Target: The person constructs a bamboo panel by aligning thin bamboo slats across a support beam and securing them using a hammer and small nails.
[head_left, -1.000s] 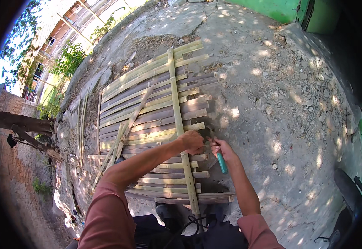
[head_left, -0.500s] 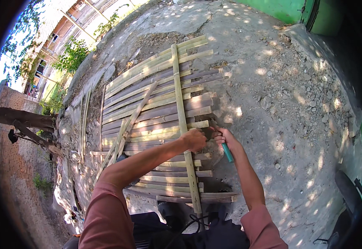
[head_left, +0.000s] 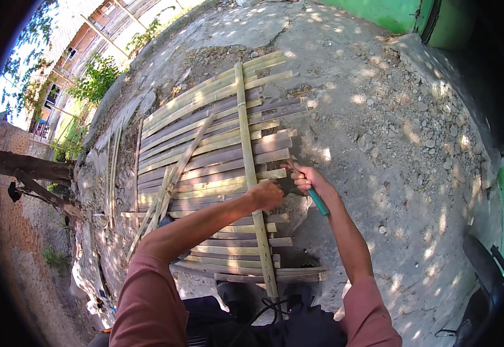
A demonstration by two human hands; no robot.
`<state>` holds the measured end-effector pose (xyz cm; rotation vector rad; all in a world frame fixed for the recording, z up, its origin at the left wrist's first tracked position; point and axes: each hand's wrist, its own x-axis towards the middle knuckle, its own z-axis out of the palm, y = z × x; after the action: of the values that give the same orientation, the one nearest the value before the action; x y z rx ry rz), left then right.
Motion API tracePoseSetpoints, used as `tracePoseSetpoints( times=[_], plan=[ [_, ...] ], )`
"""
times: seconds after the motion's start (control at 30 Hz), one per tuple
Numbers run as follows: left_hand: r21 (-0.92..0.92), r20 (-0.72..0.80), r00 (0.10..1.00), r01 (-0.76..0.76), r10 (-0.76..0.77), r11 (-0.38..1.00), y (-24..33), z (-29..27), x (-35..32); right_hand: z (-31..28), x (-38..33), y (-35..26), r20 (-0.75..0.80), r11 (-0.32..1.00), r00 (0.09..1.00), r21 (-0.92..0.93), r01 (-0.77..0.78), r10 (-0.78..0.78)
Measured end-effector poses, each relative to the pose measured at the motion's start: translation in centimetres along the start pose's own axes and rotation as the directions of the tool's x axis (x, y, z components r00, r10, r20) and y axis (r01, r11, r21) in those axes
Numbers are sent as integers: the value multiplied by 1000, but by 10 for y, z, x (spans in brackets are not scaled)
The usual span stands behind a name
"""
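My left hand [head_left: 268, 195] is closed at the slat ends, just right of the long crosswise bamboo strip [head_left: 246, 133]. What its fingers grip is hidden. Beside it, to the right, my right hand [head_left: 311, 178] is wrapped round a hand tool with a teal handle [head_left: 318, 202]. The tool's dark head pokes out past the fingers toward the slats, too small to tell its kind. Beneath lie many split bamboo slats [head_left: 205, 173], side by side in a panel, with the crosswise strip running over their right part.
Loose bamboo strips [head_left: 186, 151] lie aslant on the panel's left part, and more thin strips [head_left: 113, 173] lie farther left. A tree trunk [head_left: 29, 165] juts in at left. Rubble [head_left: 419, 110] covers the right ground. My shoes [head_left: 237, 298] are at the panel's near edge.
My right hand with the tool has moved slightly up and away from my left hand, and the handle is tilted more. My left hand stays at the slats.
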<state>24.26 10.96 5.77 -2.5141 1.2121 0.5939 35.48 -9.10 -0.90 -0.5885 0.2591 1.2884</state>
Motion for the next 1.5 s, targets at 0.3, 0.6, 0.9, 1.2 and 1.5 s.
tracePoseSetpoints(
  times=[0.3, 0.6, 0.9, 1.2, 1.5],
  plan=[
    [-91, -12, 1000, 23, -24, 996, 7, 9, 15, -10, 8, 0, -165, 997, 983, 4, 80, -79],
    [-196, -38, 995, 81, -90, 977, 4, 55, 32, 8, -59, 57, -171, 229, 504, -972, 54, -846],
    [-450, -565, 750, 70, -345, 890, 45, 63, -14, -7, -46, 21, 556, -670, 691, -729, 140, -461],
    [-823, -249, 467, 359, -848, 439, 130, 61, -12, -10, -13, -17, 680, -870, 714, -442, 219, -165],
    [-827, -252, 478, 345, -842, 444, 127, 63, -16, -2, -19, -16, 627, -842, 749, -508, 183, -215]
  ],
)
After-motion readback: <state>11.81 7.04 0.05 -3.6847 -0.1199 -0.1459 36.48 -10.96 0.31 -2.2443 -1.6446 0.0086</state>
